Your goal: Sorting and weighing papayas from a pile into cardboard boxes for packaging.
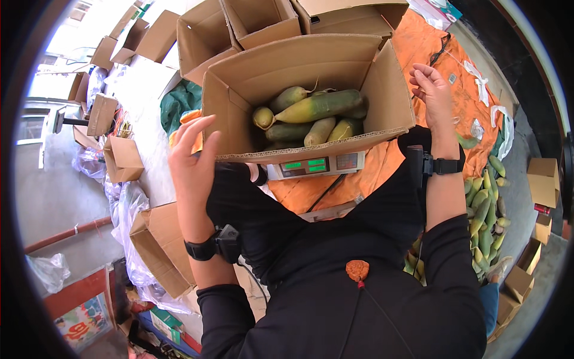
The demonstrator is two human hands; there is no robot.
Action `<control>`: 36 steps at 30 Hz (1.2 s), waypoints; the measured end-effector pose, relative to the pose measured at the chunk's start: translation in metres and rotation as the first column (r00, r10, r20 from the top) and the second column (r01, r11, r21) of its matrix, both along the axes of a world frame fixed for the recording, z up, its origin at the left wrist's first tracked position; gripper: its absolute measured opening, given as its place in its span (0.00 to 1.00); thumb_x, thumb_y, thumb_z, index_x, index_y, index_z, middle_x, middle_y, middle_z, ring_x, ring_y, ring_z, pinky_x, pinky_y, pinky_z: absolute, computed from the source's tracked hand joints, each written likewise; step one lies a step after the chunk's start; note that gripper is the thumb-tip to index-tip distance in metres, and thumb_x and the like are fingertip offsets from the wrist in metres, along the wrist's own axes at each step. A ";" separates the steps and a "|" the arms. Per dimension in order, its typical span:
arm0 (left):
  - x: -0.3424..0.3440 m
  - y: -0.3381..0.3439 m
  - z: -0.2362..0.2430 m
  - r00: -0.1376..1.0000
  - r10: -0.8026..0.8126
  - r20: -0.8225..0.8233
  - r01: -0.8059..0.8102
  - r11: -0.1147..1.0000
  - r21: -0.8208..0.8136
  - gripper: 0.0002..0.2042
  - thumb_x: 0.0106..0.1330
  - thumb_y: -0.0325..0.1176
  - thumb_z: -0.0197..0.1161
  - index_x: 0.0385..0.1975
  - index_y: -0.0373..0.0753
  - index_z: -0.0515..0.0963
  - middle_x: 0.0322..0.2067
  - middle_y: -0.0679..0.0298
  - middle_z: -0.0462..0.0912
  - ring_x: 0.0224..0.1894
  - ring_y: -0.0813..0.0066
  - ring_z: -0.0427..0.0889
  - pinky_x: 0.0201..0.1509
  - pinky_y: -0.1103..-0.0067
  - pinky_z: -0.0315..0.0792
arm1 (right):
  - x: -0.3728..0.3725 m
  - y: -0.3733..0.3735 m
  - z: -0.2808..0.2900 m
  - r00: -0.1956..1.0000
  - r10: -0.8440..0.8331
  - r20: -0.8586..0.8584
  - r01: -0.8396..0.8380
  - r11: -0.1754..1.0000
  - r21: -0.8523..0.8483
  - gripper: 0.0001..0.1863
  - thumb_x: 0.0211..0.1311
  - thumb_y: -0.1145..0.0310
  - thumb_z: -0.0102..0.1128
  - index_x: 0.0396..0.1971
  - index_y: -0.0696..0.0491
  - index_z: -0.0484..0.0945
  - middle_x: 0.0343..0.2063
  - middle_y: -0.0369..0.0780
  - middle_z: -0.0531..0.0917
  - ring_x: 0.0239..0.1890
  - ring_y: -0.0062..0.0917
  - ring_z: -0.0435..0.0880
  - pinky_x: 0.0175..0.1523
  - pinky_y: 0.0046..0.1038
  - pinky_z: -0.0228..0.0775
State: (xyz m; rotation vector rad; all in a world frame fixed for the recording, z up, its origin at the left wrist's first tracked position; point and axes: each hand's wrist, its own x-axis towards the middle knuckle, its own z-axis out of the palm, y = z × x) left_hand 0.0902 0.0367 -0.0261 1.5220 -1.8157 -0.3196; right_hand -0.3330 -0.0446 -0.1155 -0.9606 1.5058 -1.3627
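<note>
An open cardboard box (239, 142) rests on a digital scale (303, 168) with lit green readouts, between my knees. Several green radishes (323, 106) lie inside it, some hidden under others. Just off the box's left wall is my left hand (192, 157), its thumb and fingers apart with nothing between them. Whether its fingertips touch the cardboard I cannot tell. My right hand (435, 94) hovers beyond the right wall, palm toward the box, with its fingers loosely bent and holding nothing.
Several more open cartons (263, 21) stand directly behind the box. An orange sheet (412, 45) covers the floor on the right, beside a heap of green radishes (483, 209). At the left are clear plastic bags (128, 209) and another carton (164, 245).
</note>
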 end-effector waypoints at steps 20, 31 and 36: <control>0.109 0.053 -0.051 0.920 0.384 -0.079 -0.374 0.920 0.116 0.09 0.64 0.24 0.60 0.43 0.34 0.80 0.35 0.65 0.82 0.36 0.82 0.78 0.41 0.86 0.71 | -0.001 -0.020 -0.023 0.994 0.111 0.010 -0.111 0.994 -0.019 0.15 0.65 0.63 0.56 0.46 0.57 0.77 0.39 0.34 0.81 0.40 0.16 0.78 0.44 0.19 0.70; 0.186 0.152 -0.100 0.691 0.658 0.298 -0.701 0.712 0.052 0.19 0.55 0.29 0.66 0.48 0.37 0.75 0.46 0.53 0.76 0.52 0.55 0.73 0.57 0.68 0.66 | -0.032 -0.045 -0.055 0.976 0.219 0.006 -0.219 0.975 -0.026 0.14 0.67 0.64 0.53 0.47 0.57 0.75 0.38 0.33 0.80 0.38 0.13 0.77 0.44 0.16 0.70; 0.223 0.222 -0.108 0.384 0.792 0.474 -0.874 0.478 -0.091 0.31 0.53 0.32 0.67 0.59 0.39 0.65 0.53 0.50 0.71 0.57 0.51 0.68 0.61 0.63 0.62 | -0.030 -0.046 -0.059 0.974 0.223 0.026 -0.223 0.974 -0.029 0.13 0.68 0.64 0.52 0.46 0.56 0.74 0.36 0.33 0.81 0.35 0.13 0.78 0.39 0.16 0.71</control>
